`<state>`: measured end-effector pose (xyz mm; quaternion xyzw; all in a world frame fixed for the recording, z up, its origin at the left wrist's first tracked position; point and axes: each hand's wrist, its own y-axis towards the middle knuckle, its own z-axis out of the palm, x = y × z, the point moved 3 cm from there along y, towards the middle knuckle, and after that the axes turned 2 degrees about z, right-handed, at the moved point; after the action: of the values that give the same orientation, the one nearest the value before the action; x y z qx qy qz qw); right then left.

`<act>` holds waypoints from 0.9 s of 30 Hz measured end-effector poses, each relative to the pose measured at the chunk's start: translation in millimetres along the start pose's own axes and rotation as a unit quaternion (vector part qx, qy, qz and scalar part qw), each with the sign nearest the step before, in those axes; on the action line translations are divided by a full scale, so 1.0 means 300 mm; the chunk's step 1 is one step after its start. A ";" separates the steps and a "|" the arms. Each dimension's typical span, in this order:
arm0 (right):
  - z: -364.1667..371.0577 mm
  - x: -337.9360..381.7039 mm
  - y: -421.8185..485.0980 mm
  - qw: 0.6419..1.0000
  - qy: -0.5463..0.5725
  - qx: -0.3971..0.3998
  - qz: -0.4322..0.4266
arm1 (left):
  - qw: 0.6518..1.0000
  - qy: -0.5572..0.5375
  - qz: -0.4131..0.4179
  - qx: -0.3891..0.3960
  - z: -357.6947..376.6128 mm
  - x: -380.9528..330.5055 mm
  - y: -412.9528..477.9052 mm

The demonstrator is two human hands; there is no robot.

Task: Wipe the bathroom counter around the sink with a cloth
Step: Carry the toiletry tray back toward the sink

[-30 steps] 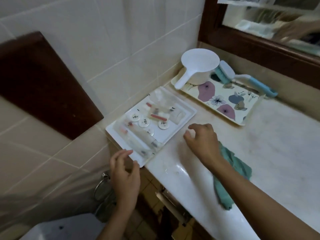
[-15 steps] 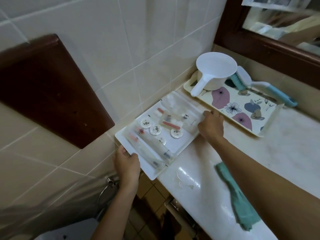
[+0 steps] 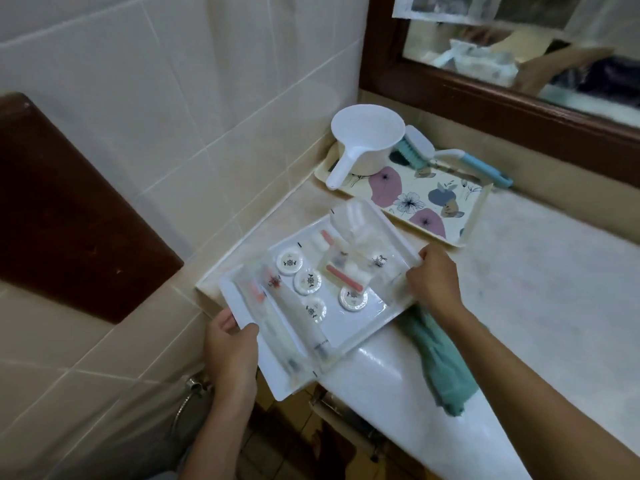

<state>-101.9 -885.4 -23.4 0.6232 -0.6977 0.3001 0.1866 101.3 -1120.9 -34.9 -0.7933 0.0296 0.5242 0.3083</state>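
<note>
Clearing comes first here: both hands grip the white tray [image 3: 349, 329] of wrapped toiletries. The left hand [image 3: 230, 348] has its fingers curled round the tray's left edge, and the right hand [image 3: 433, 280] pinches its right edge. The tray looks lifted, partly overhanging the front of the tabletop [image 3: 536, 289]. The green cloth [image 3: 436, 362] lies loose on the tabletop just right of the tray, under the right wrist, with neither hand holding it. Next, I'd judge, the tray must be set aside, kept level so the small round packets [image 3: 307, 281] don't slide, before the cloth is picked up. Beyond the tray, a floral tray [image 3: 479, 206] carrying a white scoop [image 3: 367, 136] and a brush [image 3: 450, 155] blocks that corner. No sink is in view.
</note>
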 end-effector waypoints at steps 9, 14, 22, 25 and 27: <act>-0.393 -0.350 -0.342 0.986 0.088 -0.070 0.123 | 0.988 0.044 0.082 0.120 0.102 -0.096 -0.314; -0.627 -0.693 -0.639 0.957 0.155 -0.148 0.194 | 0.962 0.116 0.130 0.209 0.236 -0.032 -0.606; -1.022 -1.221 -1.152 0.898 0.183 -0.283 0.284 | 0.895 0.189 0.167 0.368 0.499 0.235 -1.219; -1.140 -1.409 -1.296 0.864 0.191 -0.331 0.327 | 0.861 0.204 0.188 0.426 0.584 0.313 -1.456; -1.214 -1.511 -1.371 0.845 0.198 -0.353 0.349 | 0.845 0.207 0.195 0.452 0.640 0.360 -1.595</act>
<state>330.1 -322.5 38.8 0.1582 -0.8763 0.1961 0.4106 170.7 -604.5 42.3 -0.6341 0.4807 0.3253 0.5109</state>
